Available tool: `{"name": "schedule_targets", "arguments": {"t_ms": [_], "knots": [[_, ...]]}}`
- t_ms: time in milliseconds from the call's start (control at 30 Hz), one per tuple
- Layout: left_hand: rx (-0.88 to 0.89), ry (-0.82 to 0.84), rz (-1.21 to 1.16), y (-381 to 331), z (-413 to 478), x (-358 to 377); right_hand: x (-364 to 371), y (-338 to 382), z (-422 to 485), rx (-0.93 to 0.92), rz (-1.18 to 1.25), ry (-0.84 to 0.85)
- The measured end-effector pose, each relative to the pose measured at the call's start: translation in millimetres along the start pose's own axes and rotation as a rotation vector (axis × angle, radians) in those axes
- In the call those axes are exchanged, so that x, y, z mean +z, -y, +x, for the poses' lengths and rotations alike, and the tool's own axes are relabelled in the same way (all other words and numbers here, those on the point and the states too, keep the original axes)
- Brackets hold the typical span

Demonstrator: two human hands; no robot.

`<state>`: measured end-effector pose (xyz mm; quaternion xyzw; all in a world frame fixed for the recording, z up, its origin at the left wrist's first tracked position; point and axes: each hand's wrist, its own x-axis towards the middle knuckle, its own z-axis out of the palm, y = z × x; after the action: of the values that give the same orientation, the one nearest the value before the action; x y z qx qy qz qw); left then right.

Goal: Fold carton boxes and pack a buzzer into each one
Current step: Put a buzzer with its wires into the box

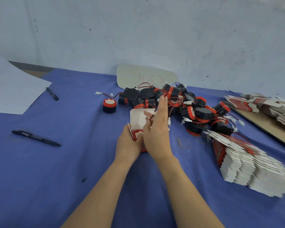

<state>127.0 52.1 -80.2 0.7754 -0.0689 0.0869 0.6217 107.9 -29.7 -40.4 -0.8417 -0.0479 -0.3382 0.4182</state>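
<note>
On the blue tablecloth the left hand grips an unclosed carton holding a buzzer, the right hand, fingers straight, tucks its wire, and heaped buzzers and flat cartons remain.

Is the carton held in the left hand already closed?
No: the carton in the left hand has its white flap raised, and the buzzer shows inside.
</note>
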Motion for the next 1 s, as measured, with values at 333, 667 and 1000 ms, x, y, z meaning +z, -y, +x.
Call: {"name": "schedule_targets", "arguments": {"t_ms": [333,667,1000], "knots": [[0.01,-0.003,-0.009,1,0,0,1,-11,2,0.32,0.085,0.064],[0.019,0.001,-0.015,1,0,0,-7,-17,6,0.115,-0.328,0.121],[0.021,-0.01,-0.009,0,-1,-1,-12,-20,8,0.205,-0.106,0.006]]}}
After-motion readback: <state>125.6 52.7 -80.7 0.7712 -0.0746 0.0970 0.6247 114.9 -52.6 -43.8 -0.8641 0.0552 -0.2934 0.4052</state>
